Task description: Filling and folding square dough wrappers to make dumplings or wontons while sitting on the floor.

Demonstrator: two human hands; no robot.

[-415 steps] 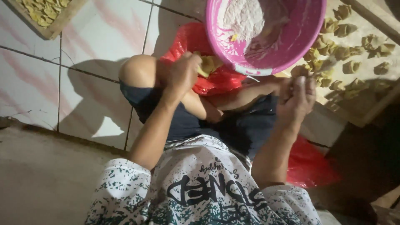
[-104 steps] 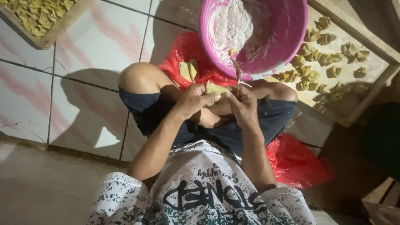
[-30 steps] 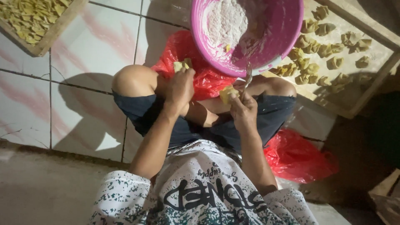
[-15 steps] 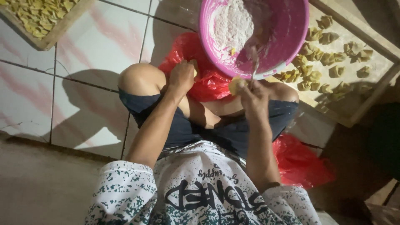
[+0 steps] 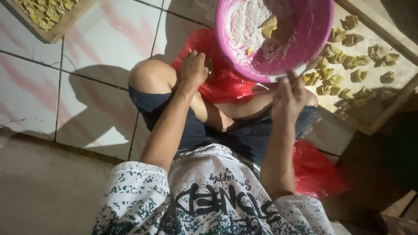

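- Progress, judged: the wooden tray point(image 5: 394, 93) at 2 o'clock carries many folded yellow dumplings point(image 5: 337, 80), with bare board left toward its near edge. A second tray point(image 5: 65, 27) at 11 o'clock is also well filled. Much shaping looks done; filling remains in the pink bowl point(image 5: 313, 43) at 12 to 1 o'clock, so more pieces appear to be left.
- Bowl contents: white floury mass with a yellow wrapper scrap on top.
- Left hand point(image 5: 193, 69): arm stretched forward over the bent knee, fingers curled down onto the red plastic bag point(image 5: 226, 85) at 12 o'clock, apparently pinching at something yellowish; exact grip cannot be told.
- Right hand point(image 5: 287, 95): raised at the bowl's near rim, fingers closed around a thin utensil point(image 5: 310, 69), likely a spoon handle, angled toward 1 o'clock.
- Person sits cross-legged on the tiled floor point(image 5: 87, 87).
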